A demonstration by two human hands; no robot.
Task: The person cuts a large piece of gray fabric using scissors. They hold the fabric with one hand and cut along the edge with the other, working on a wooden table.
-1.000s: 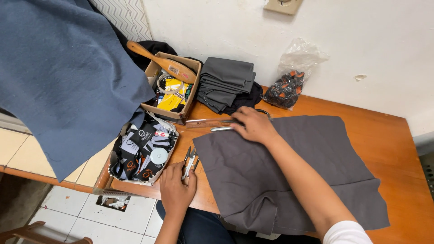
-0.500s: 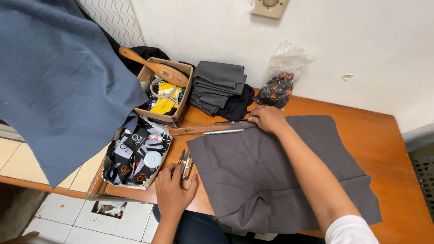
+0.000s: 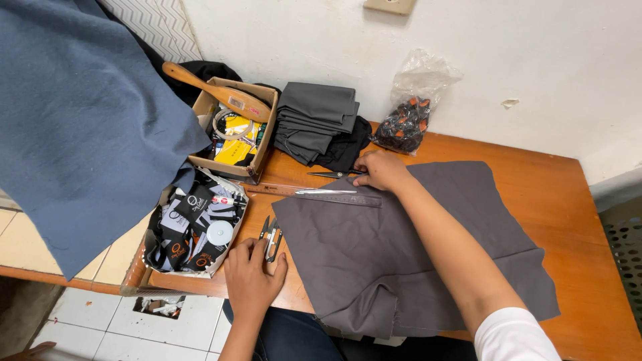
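two hands are on the wooden worktop (image 3: 535, 180). the left hand (image 3: 253, 273) lies near the front edge, fingers loosely spread, fingertips touching a small pair of thread snips (image 3: 271, 235) that sits just beside the left edge of the grey cloth (image 3: 401, 247); it closes on nothing. the right hand (image 3: 378, 170) rests at the far edge of that cloth, fingers curled down onto the fabric, holding it flat, right beside a pair of black-handled scissors (image 3: 334, 174). a long ruler (image 3: 314, 194) lies along the cloth's far edge, touching it. the grey cloth is spread flat over the middle of the worktop, its near corner hanging off the front. to the left stand two open cardboard boxes, one with black tags (image 3: 190, 230), one with a wooden brush (image 3: 214, 90) laid across it. folded dark fabric (image 3: 314, 120) and a plastic bag (image 3: 408, 113) sit by the wall. blue cloth (image 3: 73, 127) hangs at the far left.
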